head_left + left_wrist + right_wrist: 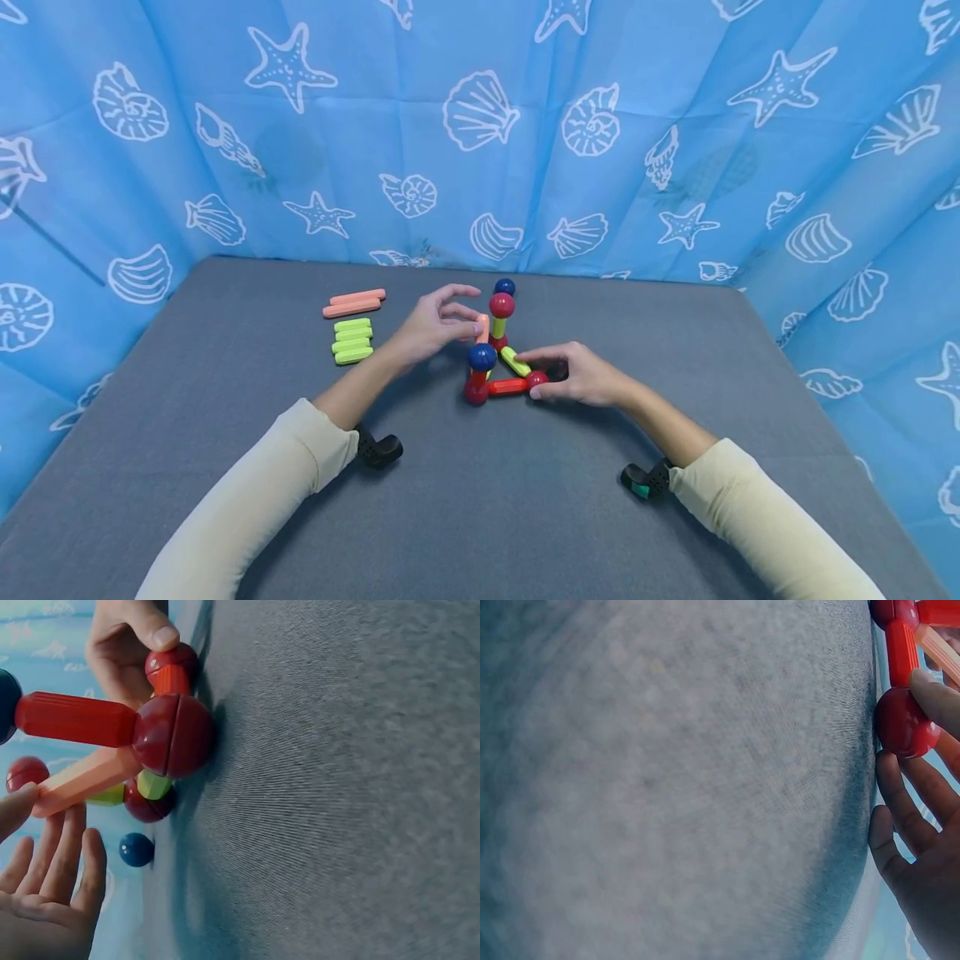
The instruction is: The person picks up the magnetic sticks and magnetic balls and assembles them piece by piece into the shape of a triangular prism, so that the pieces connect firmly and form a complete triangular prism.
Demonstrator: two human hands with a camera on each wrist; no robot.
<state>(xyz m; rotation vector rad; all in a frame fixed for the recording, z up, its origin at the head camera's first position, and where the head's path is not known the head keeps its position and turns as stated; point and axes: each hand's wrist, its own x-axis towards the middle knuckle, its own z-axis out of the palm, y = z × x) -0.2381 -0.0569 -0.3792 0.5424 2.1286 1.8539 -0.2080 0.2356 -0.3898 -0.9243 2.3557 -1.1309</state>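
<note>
Between the thumb and fingertips of my left hand (437, 323) is one end of an orange magnetic stick (90, 780). It slants up from a red ball (176, 735) at the structure's near left corner. A red stick (75, 718) stands upright on that same ball, topped by a blue ball (482, 357). My right hand (577, 375) grips the right corner's red ball (906, 724), thumb on one side, fingertips on the other. A lying red stick (508, 387) joins both corners. Behind it are a slanted yellow-green stick (515, 361) and an upright one (498, 328) under a red ball (502, 305).
Two loose orange sticks (352, 308) and several yellow-green sticks (352, 340) lie in a row on the left of the grey table (480, 517). Behind the structure sits a separate blue ball (505, 287). A blue shell-print curtain (420, 150) borders the table's back.
</note>
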